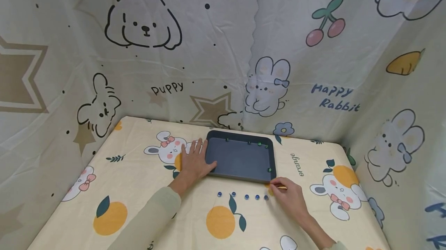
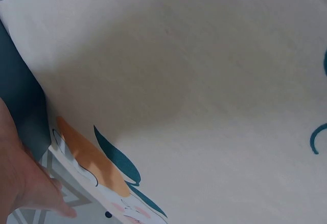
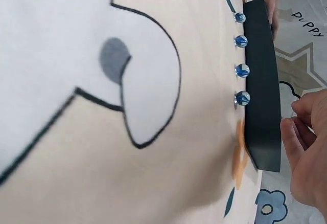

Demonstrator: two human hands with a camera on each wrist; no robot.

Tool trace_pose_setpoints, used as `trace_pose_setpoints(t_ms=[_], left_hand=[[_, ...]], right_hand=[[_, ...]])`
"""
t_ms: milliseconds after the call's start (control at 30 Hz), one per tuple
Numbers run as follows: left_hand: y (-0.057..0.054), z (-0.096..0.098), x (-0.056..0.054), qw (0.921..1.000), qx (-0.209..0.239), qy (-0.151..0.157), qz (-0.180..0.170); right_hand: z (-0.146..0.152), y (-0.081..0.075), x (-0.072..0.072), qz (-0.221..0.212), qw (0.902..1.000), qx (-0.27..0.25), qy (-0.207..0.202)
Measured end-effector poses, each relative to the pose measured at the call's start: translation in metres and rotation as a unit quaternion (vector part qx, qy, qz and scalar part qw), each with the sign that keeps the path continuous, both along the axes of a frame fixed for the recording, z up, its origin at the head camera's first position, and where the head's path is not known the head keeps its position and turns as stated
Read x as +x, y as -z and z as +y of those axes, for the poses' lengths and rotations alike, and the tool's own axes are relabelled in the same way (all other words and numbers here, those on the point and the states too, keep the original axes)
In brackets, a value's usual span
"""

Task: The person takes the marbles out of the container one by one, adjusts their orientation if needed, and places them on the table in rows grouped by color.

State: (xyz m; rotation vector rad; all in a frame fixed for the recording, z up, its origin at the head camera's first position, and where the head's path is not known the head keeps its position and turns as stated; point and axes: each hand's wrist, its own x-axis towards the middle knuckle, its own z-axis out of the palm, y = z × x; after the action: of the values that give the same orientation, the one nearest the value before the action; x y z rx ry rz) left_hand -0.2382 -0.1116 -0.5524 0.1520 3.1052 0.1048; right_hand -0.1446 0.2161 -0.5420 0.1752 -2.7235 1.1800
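Note:
A dark shallow tray (image 1: pixel 240 159) lies on the printed cloth, with several green marbles (image 1: pixel 269 170) inside along its far and right sides. My left hand (image 1: pixel 195 161) rests flat beside the tray's left side, fingers spread, thumb at its near left corner. At the near right corner is my right hand (image 1: pixel 289 196), its thumb and index fingertips close together right at the rim. I cannot tell whether something small is pinched between them. Several blue marbles (image 1: pixel 246 197) form a row on the cloth in front of the tray; they also show in the right wrist view.
The table's cloth (image 1: pixel 188 223) carries printed oranges and rabbits. Behind it hangs a curtain (image 1: pixel 216 68) with cartoon drawings, close to the tray's far side. More curtain (image 1: pixel 400 99) closes off the right side.

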Motion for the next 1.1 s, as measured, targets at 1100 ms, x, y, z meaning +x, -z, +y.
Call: trace_pose_setpoints(t_ms=[1100], left_hand=[[0.002,0.001,0.002,0.9999,0.012,0.000,0.007]], right_hand=[[-0.032,-0.022,-0.096,-0.054,0.9132,0.379,-0.141]])
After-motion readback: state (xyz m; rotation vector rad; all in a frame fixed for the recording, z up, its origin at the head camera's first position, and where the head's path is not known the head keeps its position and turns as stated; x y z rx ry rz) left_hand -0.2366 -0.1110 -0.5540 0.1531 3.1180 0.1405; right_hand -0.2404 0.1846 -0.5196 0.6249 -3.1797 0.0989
